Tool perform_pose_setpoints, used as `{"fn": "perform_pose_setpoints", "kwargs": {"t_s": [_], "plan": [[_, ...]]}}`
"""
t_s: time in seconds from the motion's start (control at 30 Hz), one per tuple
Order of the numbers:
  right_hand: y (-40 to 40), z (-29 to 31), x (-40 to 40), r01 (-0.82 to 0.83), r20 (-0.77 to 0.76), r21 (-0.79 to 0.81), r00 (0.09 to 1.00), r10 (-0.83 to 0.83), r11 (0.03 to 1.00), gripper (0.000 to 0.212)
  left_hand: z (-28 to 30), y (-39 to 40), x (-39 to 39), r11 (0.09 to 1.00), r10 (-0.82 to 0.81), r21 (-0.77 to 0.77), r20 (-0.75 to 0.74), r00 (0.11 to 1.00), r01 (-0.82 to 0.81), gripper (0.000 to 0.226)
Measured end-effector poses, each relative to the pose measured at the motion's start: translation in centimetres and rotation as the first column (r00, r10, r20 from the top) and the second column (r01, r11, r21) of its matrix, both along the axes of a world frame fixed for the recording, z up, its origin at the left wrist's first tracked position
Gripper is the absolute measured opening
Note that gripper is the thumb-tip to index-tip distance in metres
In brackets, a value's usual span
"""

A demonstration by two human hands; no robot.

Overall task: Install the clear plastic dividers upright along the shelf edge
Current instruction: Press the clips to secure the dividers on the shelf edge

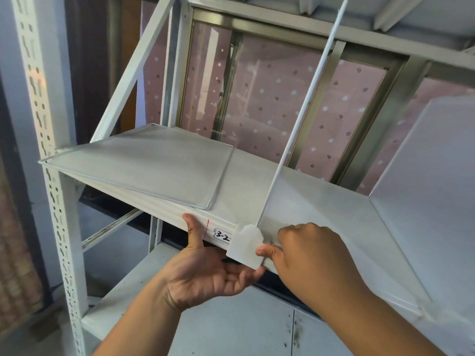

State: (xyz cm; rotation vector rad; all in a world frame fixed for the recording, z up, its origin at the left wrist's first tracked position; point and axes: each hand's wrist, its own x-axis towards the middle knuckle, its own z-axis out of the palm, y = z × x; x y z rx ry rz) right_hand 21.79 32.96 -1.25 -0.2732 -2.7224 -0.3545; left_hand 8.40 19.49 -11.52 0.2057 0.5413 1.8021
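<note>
White metal shelf (321,201), smooth, matte. Frosted divider (303,111) stands upright on its front lip, by label (221,234). Your right hand (308,250) pinches divider's blocky clip (245,249); left hand (213,268) cups beneath, fingers straight. Flat clear sheet (144,163) lies left of divider.

Your left hand (205,268) is palm-up beneath the front edge of the shelf (321,201), thumb pressed against that edge just left of the handwritten label (222,235), fingers under the white clip (245,249). Your right hand (308,255) pinches the clip's right side at the shelf's front edge. From the clip, a clear divider (300,111) stands upright, seen edge-on, running back across the shelf. A second divider (144,163) lies flat on the shelf's left end, one corner overhanging the front edge. A third divider (431,155) stands upright toward the right end. Behind is a window (270,98) with pink dotted covering.
</note>
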Motion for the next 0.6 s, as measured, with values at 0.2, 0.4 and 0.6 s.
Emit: {"fn": "perform_pose_setpoints", "kwargs": {"t_s": [0.2,0.4,0.6], "plan": [[-0.8,0.0,-0.8,0.041,-0.052,-0.012,0.998,-0.042,0.999,0.066,-0.3,-0.7,-0.8,0.997,0.051,-0.053,-0.025,0.998,-0.052,0.127],[-2.5,-0.3,-2.6,-0.037,-0.066,-0.083,0.997,0.032,0.996,0.04,-0.3,-1.7,-1.7,0.99,0.089,-0.104,-0.051,0.995,-0.094,0.11],[-2.8,-0.6,-3.9,-0.003,-0.102,-0.07,0.995,-0.004,0.998,0.063,0.4,-2.9,-2.1,0.982,0.13,-0.135,-0.029,0.991,-0.133,0.093]]}}
